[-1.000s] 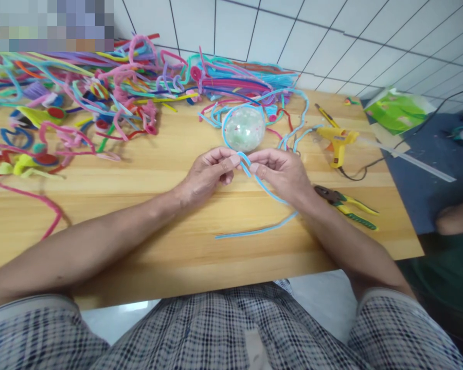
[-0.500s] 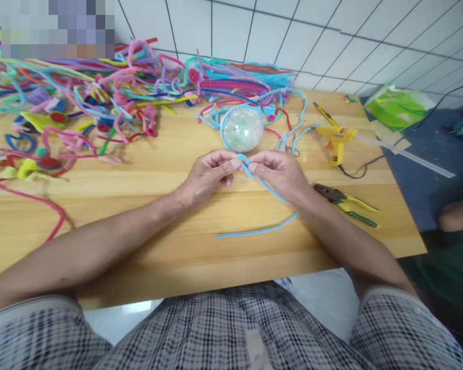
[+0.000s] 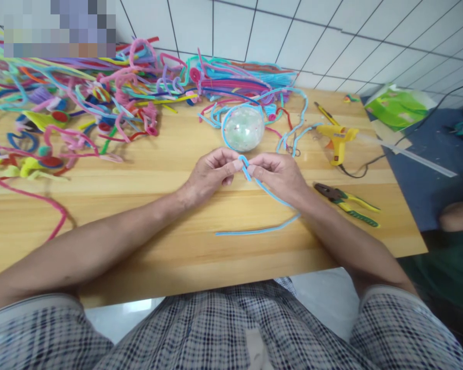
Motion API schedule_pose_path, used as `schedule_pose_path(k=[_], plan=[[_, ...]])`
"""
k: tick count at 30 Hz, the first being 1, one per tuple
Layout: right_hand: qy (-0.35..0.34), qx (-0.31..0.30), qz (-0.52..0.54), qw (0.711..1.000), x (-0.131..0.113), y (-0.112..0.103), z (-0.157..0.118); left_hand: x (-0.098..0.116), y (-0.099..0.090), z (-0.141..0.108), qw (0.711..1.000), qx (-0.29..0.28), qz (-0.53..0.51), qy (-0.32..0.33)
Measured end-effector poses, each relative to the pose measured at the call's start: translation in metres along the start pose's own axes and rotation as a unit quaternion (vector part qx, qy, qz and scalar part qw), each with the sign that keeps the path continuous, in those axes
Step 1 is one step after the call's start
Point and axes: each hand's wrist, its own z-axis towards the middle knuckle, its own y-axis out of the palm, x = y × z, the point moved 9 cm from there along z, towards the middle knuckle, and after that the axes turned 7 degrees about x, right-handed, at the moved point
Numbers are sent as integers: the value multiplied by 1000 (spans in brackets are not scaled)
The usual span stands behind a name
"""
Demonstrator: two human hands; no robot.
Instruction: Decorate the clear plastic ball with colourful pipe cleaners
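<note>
Between my two hands is a blue pipe cleaner [image 3: 270, 192], bent into a small loop at its held end. My left hand [image 3: 218, 172] pinches the loop from the left. From the right, my right hand [image 3: 278, 174] pinches the same piece, and its long tail passes under my right wrist and curves back over the table. Just beyond my fingertips sits a clear round ball [image 3: 244, 128] with a blue pipe cleaner curving along its left side.
Tangled colourful pipe cleaners [image 3: 119, 97] cover the back left of the wooden table [image 3: 158, 257]. At the right lie a yellow glue gun [image 3: 337, 139], pliers [image 3: 345, 204] and a green package [image 3: 399, 108]. Another person's arm [image 3: 461, 216] shows at the right edge.
The short end of the blue loop hangs slightly lower between my fingers. Both hands keep their pinch in nearly the same place.
</note>
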Motion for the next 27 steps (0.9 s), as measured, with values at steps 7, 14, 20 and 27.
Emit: schedule_pose_path(k=[7,14,20,27], plan=[[-8,-11,-26,1000,-3,-1,-2,2,1,-1,1000,-12,17,6],[-16,-20,-32,999,-4,-1,-2,2,2,1,1000,-18,11,9],[-15,-26,-28,999,-3,0,-2,0,0,3,1000,-27,1,2],[-18,-26,-31,999,-6,2,-3,0,-1,3,1000,-21,12,6]])
